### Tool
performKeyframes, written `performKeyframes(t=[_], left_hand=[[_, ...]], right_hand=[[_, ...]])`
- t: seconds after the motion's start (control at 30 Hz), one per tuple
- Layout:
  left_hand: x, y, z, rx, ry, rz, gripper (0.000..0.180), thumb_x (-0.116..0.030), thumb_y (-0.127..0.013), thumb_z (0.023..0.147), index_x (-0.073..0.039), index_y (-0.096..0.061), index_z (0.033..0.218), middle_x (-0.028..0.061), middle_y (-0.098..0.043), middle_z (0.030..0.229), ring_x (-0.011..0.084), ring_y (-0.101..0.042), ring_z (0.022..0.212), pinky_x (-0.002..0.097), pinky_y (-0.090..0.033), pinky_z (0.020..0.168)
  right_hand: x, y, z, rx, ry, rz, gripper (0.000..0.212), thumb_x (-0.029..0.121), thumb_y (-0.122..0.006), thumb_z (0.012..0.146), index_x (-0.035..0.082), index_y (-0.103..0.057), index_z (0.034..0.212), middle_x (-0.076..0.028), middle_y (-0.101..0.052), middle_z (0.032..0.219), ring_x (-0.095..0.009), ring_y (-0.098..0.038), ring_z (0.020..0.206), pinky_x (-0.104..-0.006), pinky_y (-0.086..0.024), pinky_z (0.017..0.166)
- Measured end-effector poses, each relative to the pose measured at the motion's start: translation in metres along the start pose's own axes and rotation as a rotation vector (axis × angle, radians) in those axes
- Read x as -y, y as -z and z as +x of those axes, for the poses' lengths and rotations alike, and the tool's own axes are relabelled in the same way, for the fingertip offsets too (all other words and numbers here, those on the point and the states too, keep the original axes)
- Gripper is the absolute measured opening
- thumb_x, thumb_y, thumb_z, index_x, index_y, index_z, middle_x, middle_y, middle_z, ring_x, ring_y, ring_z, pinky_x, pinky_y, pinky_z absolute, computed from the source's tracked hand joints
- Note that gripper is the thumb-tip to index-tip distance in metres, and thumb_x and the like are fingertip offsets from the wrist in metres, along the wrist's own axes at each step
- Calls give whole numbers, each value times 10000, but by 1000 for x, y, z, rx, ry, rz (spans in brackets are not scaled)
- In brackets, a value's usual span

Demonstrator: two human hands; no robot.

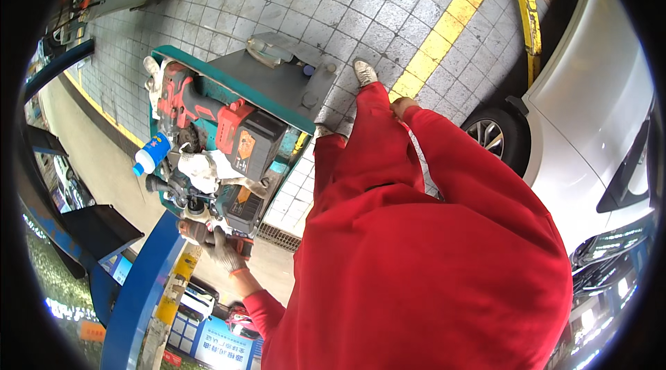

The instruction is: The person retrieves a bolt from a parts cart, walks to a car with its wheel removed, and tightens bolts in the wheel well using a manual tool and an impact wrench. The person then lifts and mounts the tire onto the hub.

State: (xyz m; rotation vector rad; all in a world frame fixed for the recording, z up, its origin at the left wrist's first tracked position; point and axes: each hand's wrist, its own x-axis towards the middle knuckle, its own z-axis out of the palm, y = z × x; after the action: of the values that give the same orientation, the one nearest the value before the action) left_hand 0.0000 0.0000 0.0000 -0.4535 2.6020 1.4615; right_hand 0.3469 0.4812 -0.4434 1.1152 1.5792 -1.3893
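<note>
My left hand [225,256], in a grey glove with an orange cuff, reaches to the near end of a teal tool cart [229,83]. Its fingers close round the grip of a compact red and grey cordless impact wrench [196,231], partly hidden by the hand. Farther along the cart lies a larger red and black cordless impact wrench [208,108] with a big battery [253,144]. White gloves [201,172] and a second battery [243,207] lie between the two tools. Bare, my right hand [402,106] hangs beside my thigh, its fingers mostly hidden.
A blue and white bottle [152,153] stands at the cart's left edge. On a grey side tray [253,85] rests a clear plastic bottle [269,51]. To the right is a silver car [590,92], with a yellow lift arm [527,9] near its wheel. A blue post [142,294] rises at the lower left.
</note>
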Motion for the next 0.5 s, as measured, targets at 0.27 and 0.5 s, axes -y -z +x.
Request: performKeyframes(t=[0.27, 0.5], left_hand=[[-20, -56, 12, 47, 169, 188, 917, -186, -800, 1010, -62, -257, 1738, 199, -542, 1588, 284, -639, 1265, 401, -586, 1014], [-9, 2, 0, 290, -85, 109, 724, -230, -733, 1080, 55, -400, 1656, 193, -609, 1517, 229, -607, 1343, 345, -499, 1134]], right_hand=[[-38, 38, 35, 2, 447, -875, 188, 196, -700, 940, 71, -769, 1063, -116, -823, 1068, -328, -791, 1002, -415, -635, 846], [-20, 72, 41, -65, -216, 269, 292, 279, -609, 1041, 49, -710, 1191, -126, -793, 941, -265, -674, 620, -458, -527, 539]])
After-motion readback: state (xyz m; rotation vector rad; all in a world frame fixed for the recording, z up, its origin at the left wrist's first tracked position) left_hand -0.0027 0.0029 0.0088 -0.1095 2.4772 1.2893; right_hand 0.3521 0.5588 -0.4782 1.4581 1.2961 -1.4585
